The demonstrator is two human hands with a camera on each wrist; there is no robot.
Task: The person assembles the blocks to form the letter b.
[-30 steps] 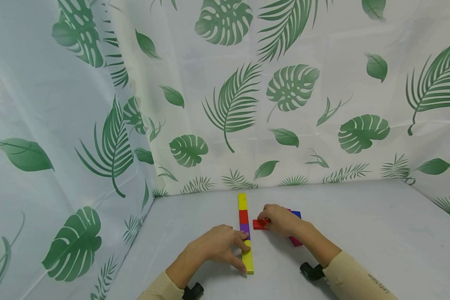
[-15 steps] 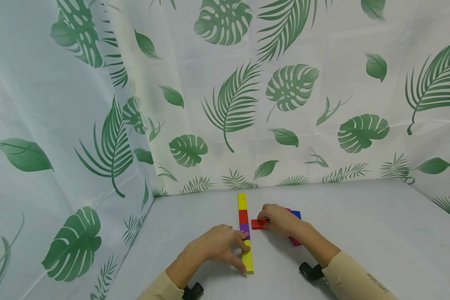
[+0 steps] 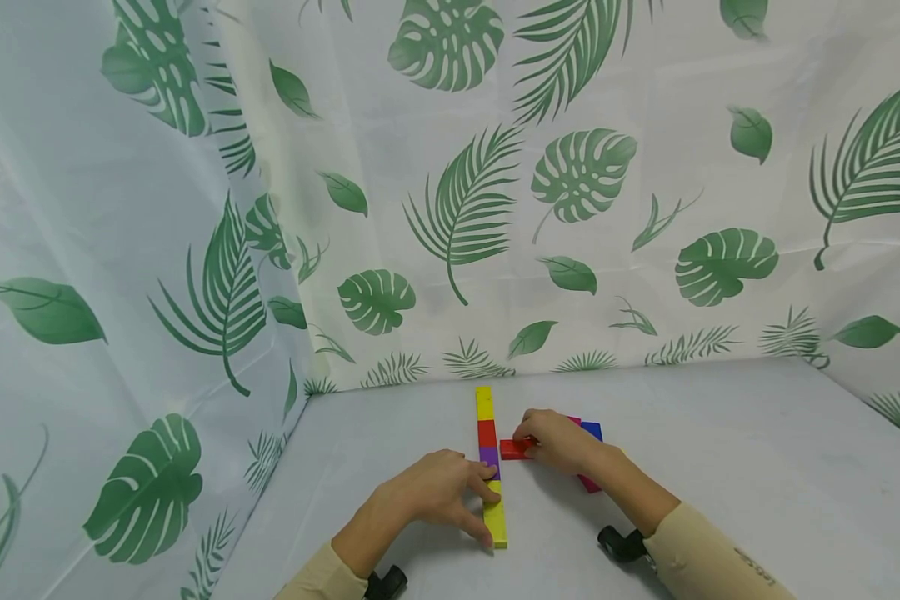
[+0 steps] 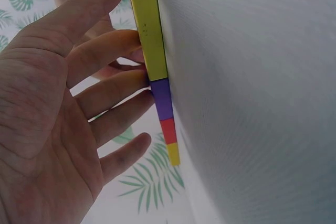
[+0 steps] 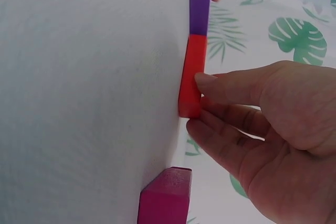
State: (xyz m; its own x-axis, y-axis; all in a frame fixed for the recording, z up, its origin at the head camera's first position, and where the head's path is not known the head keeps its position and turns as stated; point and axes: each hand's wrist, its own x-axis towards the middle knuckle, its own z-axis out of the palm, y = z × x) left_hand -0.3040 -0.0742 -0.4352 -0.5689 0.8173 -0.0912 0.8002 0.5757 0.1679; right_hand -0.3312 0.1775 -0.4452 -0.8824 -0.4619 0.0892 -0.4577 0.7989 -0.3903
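Observation:
A straight row of blocks lies on the table: a far yellow block [image 3: 484, 402], a red block [image 3: 487, 433], a purple block [image 3: 489, 456] and a near yellow block [image 3: 498, 527]. My left hand [image 3: 437, 492] rests its fingers on the purple and near yellow blocks, thumb toward the near end. In the left wrist view the fingers are mostly extended against the row. To the right, my right hand [image 3: 558, 440] pinches a second red block [image 5: 192, 77] between thumb and fingers. It lies crosswise to the row, its left end a narrow gap away in the head view.
Beside and partly behind the right hand lie a blue block [image 3: 592, 429] and a magenta block [image 3: 591, 482], partly hidden by the arm. A leaf-patterned white curtain [image 3: 435, 208] borders the grey-white table [image 3: 720, 467] at the back and sides.
The right hand has slid the pinched red block slightly left, narrowing its gap to the row. My left hand and the row have stayed in place.

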